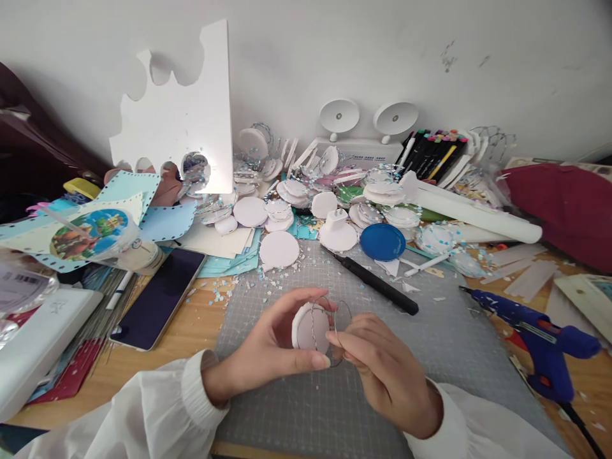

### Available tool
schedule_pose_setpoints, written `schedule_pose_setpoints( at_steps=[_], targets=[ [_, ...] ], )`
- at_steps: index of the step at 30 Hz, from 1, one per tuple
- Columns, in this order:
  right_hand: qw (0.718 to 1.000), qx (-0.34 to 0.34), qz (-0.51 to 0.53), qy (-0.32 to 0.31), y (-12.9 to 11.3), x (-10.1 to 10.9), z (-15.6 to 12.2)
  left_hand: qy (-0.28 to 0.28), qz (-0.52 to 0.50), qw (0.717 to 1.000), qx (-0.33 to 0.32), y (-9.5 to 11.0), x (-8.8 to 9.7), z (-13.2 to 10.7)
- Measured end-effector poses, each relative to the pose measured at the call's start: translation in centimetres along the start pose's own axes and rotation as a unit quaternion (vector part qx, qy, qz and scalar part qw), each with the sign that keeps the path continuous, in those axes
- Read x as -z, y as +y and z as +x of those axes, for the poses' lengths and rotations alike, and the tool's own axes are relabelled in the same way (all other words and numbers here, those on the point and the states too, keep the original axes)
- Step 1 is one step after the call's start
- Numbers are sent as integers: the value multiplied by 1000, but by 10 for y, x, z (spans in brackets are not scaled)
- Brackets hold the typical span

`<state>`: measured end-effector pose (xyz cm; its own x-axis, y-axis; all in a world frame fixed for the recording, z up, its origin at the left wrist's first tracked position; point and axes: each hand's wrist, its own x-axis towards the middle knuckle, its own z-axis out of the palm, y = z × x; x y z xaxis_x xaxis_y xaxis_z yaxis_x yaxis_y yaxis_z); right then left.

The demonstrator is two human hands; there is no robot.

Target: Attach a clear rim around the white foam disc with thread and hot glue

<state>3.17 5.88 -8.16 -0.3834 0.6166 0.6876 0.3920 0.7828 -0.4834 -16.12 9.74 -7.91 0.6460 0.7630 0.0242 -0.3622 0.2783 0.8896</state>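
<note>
My left hand is closed around the edge of a small white foam disc, held tilted above the grey cutting mat. Thin wire runs across the disc's face and curls into loose loops on its right side. Close beside the disc, my right hand pinches the wire between thumb and fingers. Part of the wire is hidden behind the fingers. Beyond the hands, another flat white foam disc lies at the mat's far edge.
A black pen-like tool and a blue round lid lie on the mat. At right is a blue glue gun; at left, a phone and a lidded cup. Wire-wrapped discs pile up behind, beside a cut foam board.
</note>
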Motion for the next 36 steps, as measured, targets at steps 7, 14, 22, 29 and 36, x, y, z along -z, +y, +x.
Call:
schedule_pose_setpoints(
  at_steps=[7, 14, 22, 29, 36],
  targets=[
    [1000, 25, 0, -19, -1, 3, 1, -50, -30, 998, 25, 0, 0, -2],
    [999, 38, 15, -25, -2, 4, 1, -46, -39, 997, 40, 2, -1, -1],
    [998, 51, 13, -30, -2, 4, 2, -41, -39, 998, 26, 0, 3, -1],
    [998, 53, 14, -32, 0, 4, 1, -48, -53, 997, 16, -1, 2, -1],
    [998, 50, 17, -38, -1, 5, 2, -45, -52, 997, 24, -1, 1, -1]
  ],
)
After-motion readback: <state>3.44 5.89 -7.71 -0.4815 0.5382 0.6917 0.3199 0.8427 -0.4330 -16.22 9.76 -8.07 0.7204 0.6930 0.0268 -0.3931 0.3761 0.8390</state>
